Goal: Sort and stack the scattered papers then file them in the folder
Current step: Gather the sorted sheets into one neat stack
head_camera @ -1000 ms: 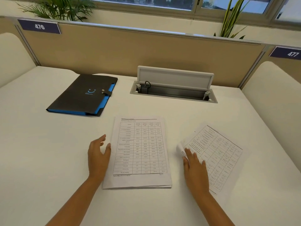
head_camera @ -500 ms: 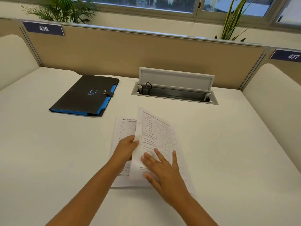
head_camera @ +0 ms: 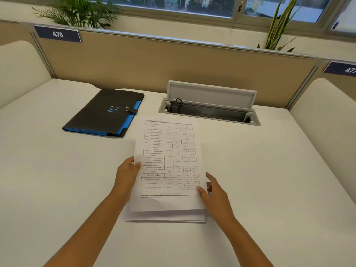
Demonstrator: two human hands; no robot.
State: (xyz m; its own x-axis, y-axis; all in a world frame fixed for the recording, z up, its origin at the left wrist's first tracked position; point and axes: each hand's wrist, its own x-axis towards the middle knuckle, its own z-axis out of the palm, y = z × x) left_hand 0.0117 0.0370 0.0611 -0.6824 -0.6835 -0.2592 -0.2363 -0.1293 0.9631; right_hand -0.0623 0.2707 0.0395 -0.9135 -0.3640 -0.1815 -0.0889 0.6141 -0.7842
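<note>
Papers stacked between left hand, grip pinching their edge, and open-fingered right hand.

Pretty standard open-plan office cubicle here. White desk with rounded cream side dividers, and a tan partition panel along the back. Two dark blue number plates sit on top of it, 476 on the left and 477 on the right. There's a flip-up cable box set into the desk, lid open, a plug inside. Behind the partition, leafy plants and a window letting in daylight.
</note>
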